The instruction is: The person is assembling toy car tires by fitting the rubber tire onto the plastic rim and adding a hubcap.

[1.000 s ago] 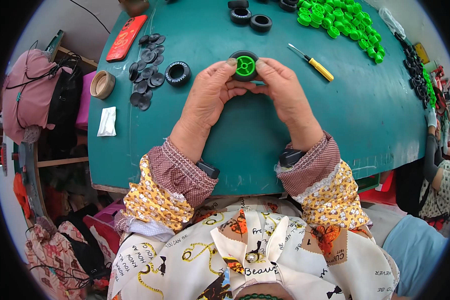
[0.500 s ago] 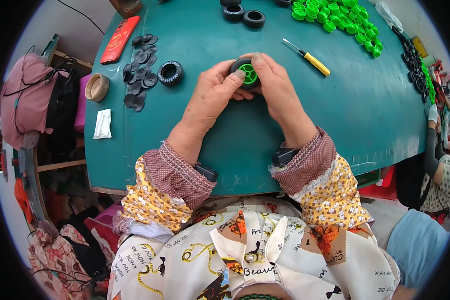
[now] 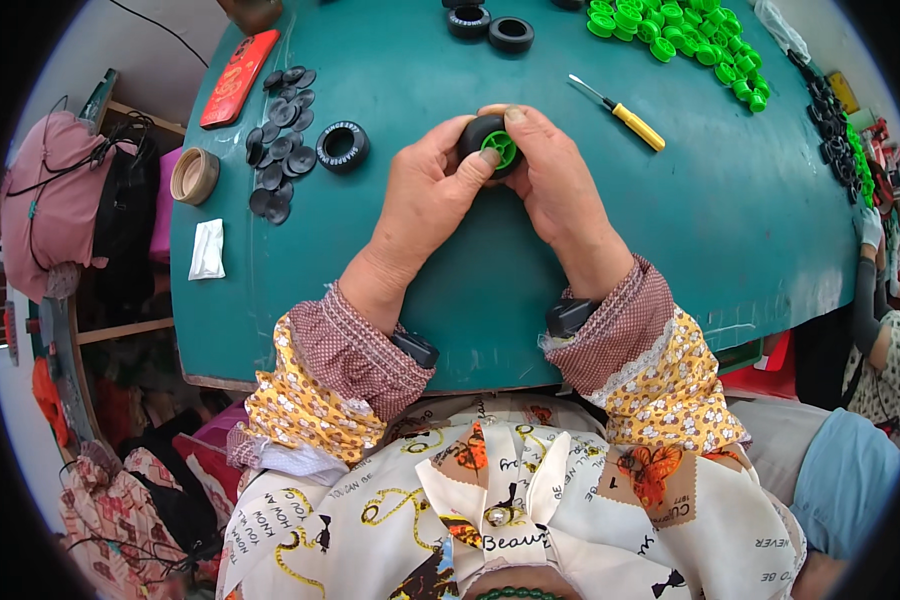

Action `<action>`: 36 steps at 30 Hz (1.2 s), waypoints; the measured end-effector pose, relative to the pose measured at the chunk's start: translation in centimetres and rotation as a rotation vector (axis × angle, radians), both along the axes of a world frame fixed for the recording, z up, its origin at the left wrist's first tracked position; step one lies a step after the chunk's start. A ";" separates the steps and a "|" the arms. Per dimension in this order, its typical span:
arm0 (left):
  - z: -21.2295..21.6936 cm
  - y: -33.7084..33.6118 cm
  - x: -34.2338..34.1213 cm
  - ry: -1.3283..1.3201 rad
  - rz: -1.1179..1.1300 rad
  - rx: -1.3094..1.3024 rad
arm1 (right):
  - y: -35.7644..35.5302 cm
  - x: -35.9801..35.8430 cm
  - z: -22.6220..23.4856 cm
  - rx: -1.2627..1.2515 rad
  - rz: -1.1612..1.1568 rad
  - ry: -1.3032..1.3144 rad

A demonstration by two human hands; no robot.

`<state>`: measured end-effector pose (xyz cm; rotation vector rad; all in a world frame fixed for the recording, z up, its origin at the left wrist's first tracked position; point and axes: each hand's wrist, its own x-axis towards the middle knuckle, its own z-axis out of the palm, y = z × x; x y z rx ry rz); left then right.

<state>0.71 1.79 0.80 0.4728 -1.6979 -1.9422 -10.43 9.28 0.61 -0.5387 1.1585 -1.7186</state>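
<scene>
While both hands grip it, black tyre (image 3: 482, 135) holds green hub (image 3: 500, 150).

Toy-assembly workshop: green worktable (image 3: 730, 230), heaped green hubs (image 3: 670, 30), black tyres (image 3: 342, 146).

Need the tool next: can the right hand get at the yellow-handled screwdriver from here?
Probably yes. The screwdriver lies on bare table beside the right hand, nothing between, but that hand is busy gripping the black wheel.

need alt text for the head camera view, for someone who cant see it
Both hands, left hand and right hand, hold a black toy tyre with a green hub over a teal table. A yellow-handled screwdriver, a loose black tyre, black discs and green hubs lie around.
</scene>
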 end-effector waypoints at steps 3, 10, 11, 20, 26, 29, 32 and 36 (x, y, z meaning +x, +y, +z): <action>0.2 -0.3 0.0 -0.071 0.224 -0.535 | 0.1 -0.2 0.5 0.020 -0.144 0.228; -0.7 -0.2 0.3 -0.135 0.061 -0.802 | 0.9 -3.1 0.1 0.119 -0.009 0.502; -0.7 -0.3 0.3 -0.137 0.058 -0.799 | 1.0 -3.5 0.2 0.141 0.007 0.621; -2.2 -2.1 0.8 -0.285 0.067 -1.024 | 2.6 -3.3 0.5 0.125 0.227 1.251; -1.7 -2.2 0.8 -0.293 0.057 -1.019 | 2.7 -3.9 0.7 0.097 0.288 1.254; -1.8 -2.3 0.6 -0.301 0.054 -1.018 | 2.4 -4.1 0.5 0.133 0.305 1.200; -2.1 -2.4 0.8 -0.311 0.058 -1.014 | 2.4 -3.9 0.0 0.128 0.300 1.188; -2.0 -2.3 0.5 -0.310 0.063 -1.010 | 2.3 -3.2 0.5 0.111 0.222 1.333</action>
